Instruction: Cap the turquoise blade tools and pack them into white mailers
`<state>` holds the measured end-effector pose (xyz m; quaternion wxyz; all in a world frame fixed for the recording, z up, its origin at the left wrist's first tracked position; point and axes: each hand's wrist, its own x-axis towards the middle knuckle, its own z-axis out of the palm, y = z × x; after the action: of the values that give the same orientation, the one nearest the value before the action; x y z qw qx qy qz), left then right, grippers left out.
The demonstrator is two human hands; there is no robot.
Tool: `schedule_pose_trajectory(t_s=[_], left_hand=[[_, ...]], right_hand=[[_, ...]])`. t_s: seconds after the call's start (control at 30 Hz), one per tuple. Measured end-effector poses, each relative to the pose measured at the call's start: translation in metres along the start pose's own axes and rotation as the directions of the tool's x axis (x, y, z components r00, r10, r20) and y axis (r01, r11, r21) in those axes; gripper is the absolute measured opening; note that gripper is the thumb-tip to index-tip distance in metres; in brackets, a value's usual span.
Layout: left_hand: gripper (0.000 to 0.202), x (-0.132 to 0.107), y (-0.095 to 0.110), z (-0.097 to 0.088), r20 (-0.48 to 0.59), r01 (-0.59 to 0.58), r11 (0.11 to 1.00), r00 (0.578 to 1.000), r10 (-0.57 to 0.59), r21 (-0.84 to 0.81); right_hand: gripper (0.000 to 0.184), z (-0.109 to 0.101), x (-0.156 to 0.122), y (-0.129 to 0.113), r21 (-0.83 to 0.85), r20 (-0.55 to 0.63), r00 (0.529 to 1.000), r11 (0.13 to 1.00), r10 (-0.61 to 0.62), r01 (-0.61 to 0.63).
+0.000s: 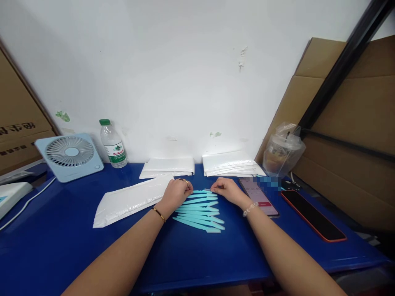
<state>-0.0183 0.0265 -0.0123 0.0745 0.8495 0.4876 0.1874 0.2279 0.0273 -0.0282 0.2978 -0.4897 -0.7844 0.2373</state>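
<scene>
Your two hands met over the worktop (191, 263), with the turquoise razors (197, 214) spread in a fan between them and toward your body. Their handle ends pointed to your left, their pale tips to your right. Your left hand (176, 194) had thumb and fingers pinched at the handle end of the uppermost razor, covering part of it. Your right hand (228, 191) had thumb and forefinger brought together on that razor's tip end; the rest lay below your fingers on the blue surface.

Beside your left hand lay a white padded mailer (129, 201), and beyond both hands sat two stacks of white mailers (228, 163) against the wall.

The bottle (113, 144) to your left had a green cap and a label with red characters reading 农夫山, the rest curving out of sight, above a green band of white characters starting 饮用. Dark characters on the cardboard box (21, 102) were too blurred to read. The lit phone (259, 197) near your right hand showed faint digits, not clearly legible, and a red button.
</scene>
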Motion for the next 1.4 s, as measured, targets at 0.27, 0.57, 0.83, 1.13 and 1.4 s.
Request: schedule_pose_trajectory(t_s=[0.27,0.57,0.83,1.13,1.4], left_hand=[[0.011,-0.001,-0.001,-0.002,0.003,0.019,1.0,1.0,-0.019,0.001],[0.013,0.002,0.0,0.002,0.023,0.001,1.0,1.0,-0.001,-0.012],[0.091,-0.02,0.013,-0.017,0.201,-0.175,0.984,0.963,0.178,-0.032],[0.022,-0.045,0.052,-0.016,0.323,-0.258,0.946,0.928,0.186,0.196],[0.026,-0.049,0.064,-0.001,0.316,-0.235,0.931,0.938,0.142,0.279]], right_hand=[[0.018,-0.014,-0.007,0.0,-0.016,0.028,0.996,0.997,0.08,-0.08],[0.015,0.0,-0.004,-0.012,-0.082,0.026,1.0,0.997,-0.014,0.016],[0.092,-0.01,-0.025,-0.04,-0.175,0.312,0.949,0.98,-0.033,0.091],[0.029,0.01,-0.056,-0.096,-0.502,0.333,0.943,0.84,-0.033,0.206],[0.03,0.022,-0.053,-0.085,-0.55,0.42,0.904,0.772,-0.075,0.319]])
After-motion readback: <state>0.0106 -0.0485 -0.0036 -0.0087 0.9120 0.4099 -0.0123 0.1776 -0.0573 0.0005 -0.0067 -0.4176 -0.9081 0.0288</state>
